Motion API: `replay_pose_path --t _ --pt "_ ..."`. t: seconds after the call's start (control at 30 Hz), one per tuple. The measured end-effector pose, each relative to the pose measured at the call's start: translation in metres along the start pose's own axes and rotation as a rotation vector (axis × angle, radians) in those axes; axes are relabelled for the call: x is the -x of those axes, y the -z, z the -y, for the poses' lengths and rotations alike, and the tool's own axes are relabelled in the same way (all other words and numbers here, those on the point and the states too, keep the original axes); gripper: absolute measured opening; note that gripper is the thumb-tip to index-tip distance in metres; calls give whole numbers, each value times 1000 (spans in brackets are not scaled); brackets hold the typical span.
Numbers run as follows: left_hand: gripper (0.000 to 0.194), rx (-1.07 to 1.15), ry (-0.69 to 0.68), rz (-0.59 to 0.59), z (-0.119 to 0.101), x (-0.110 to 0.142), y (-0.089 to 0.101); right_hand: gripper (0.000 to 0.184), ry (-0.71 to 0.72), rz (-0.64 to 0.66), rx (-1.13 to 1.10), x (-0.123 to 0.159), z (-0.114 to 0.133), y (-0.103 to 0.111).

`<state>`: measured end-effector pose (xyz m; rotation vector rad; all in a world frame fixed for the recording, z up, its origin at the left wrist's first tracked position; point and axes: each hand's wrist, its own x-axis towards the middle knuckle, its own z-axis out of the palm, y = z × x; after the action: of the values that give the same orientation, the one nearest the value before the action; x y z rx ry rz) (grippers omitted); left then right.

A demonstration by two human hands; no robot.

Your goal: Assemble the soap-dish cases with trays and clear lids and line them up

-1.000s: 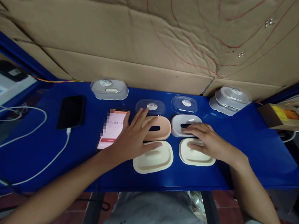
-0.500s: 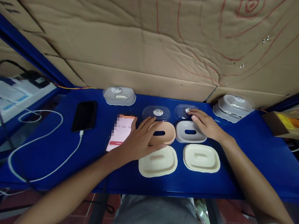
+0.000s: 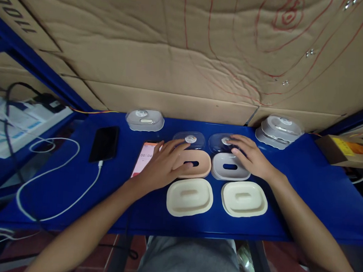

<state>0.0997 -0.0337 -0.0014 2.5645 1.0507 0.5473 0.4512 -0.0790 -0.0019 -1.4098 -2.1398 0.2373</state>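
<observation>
My left hand (image 3: pixel 165 162) lies with spread fingers over the left part of a peach oval frame with a slot (image 3: pixel 202 164); its fingertips reach the near edge of a clear lid with a round sticker (image 3: pixel 196 142). My right hand (image 3: pixel 254 157) has its fingers apart, the fingertips at the right side of a second clear lid (image 3: pixel 215 143) and the thumb over the rim of a grey slotted frame (image 3: pixel 218 167). Nearest my body lie two cream oval trays, a left tray (image 3: pixel 189 205) and a right tray (image 3: pixel 243 204), side by side.
A lit phone showing a timer (image 3: pixel 142 160) lies partly under my left hand. Left of it, a dark phone (image 3: pixel 104 144) is plugged into a white cable (image 3: pixel 80 203). Grey lidded boxes stand at the back left (image 3: pixel 145 123) and back right (image 3: pixel 277 134). A cardboard box (image 3: pixel 338 153) sits far right.
My left hand has shifted away from the left cream tray, its thumb now over the peach frame. The right clear lid lies slightly nearer the left one. The camera view has tilted a little.
</observation>
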Motion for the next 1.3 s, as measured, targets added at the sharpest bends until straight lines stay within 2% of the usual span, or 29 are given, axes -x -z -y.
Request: replay_pose_path --t 0.13,0.17,0.23,0.3,0.37,0.4,0.47,0.53,0.67,0.83,0.93,1.03,1.1,1.2,1.3 --pt "30 42 -85 -56 -4 4 2 21 93 -69 51 7 29 19" --pt "29 47 -69 -62 -5 5 1 20 115 -88 51 10 38 22" --pt "32 36 -11 -62 -6 8 1 27 180 -104 29 16 58 23" --pt "39 16 44 -62 -6 10 2 37 277 -55 -8 22 79 16" --pt "46 17 69 -63 -5 10 4 29 376 30 -36 28 99 2" --pt "45 20 70 -71 -4 9 4 28 418 72 -36 31 106 -7" --pt "35 -5 35 -86 -2 6 4 38 500 113 -9 34 115 -23" --pt "28 -68 -24 -79 1 3 4 39 505 127 22 34 115 -34" --pt "38 -98 -109 60 2 4 7 36 354 133 138 28 101 -41" --pt "72 -48 -221 208 -11 14 16 37 324 172 225 21 91 -49" --pt "89 -9 -261 245 -18 17 20 37 293 110 163 20 89 -51" --pt "100 45 -263 232 -18 18 24 43 225 25 23 20 93 -44" --pt "106 107 -268 233 -16 18 28 39 217 14 -70 22 99 -34" --pt "110 217 -260 253 -14 18 36 32 272 119 -165 28 112 -18" --pt "111 270 -252 323 -17 20 40 32 385 207 -144 37 124 -12"
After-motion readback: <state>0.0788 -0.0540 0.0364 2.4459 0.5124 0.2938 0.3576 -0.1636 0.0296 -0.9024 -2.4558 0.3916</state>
